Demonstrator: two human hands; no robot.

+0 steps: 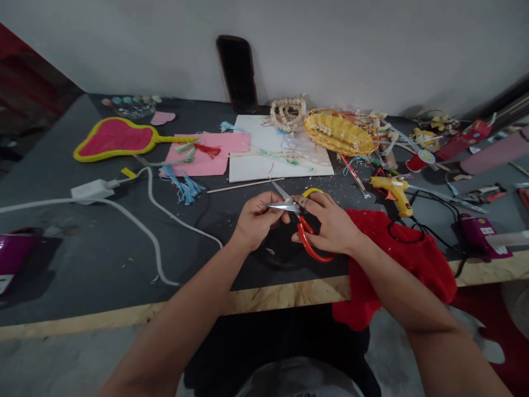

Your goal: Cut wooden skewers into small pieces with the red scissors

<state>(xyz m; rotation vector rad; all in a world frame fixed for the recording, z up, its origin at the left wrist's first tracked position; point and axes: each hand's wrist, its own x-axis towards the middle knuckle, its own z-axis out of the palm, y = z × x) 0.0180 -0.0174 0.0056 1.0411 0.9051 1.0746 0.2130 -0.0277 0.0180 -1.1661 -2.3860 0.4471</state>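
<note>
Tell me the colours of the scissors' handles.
One red handle, one yellow handle; best seen in the head view.

Bare forearms (190,309) and black clothing (285,336)

At the counter (103,264), both forearms taper to the wrists; the left hand (257,220) and right hand (333,223) are bare too. Below the counter's front edge shows the black clothing; farther from the counter, a rounded grey garment (300,380) bears small dark marks, cut off.

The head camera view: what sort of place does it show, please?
Probably a handicraft workplace: a yellow glue gun and blue tassels lie on the table, and the right hand holds scissors.
</note>
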